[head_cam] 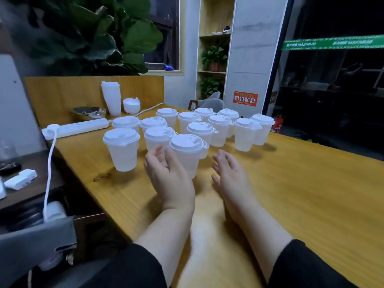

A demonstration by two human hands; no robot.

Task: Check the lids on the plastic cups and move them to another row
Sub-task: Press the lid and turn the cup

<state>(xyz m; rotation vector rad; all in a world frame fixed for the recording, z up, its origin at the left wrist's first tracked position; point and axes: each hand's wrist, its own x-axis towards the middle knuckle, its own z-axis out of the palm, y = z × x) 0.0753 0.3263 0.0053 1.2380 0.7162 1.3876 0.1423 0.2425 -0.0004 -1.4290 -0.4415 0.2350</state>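
The left hand (168, 175) covers the nearest cup's (188, 154) lower left side. Rear cups (204, 114) overlap. The table's (311, 194) near edge is cut off.

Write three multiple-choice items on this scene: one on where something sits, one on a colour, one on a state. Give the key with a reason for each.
1. Where does the power strip lie?
A. left of the lidded cups
B. right of the lidded cups
C. on the wall shelf

2. What colour are the lids on the cups?
A. black
B. white
C. green

3. How is the right hand?
A. gripping a lid
B. open, holding nothing
C. flat on top of a cup

Key:
1 A: the strip lies on the table at its left edge, beside the cup group.
2 B: every lid, like that on the nearest cup, is white.
3 B: its fingers are relaxed and apart from the nearest cup, while the left hand reaches to that cup's other side; whether it touches cannot be told.
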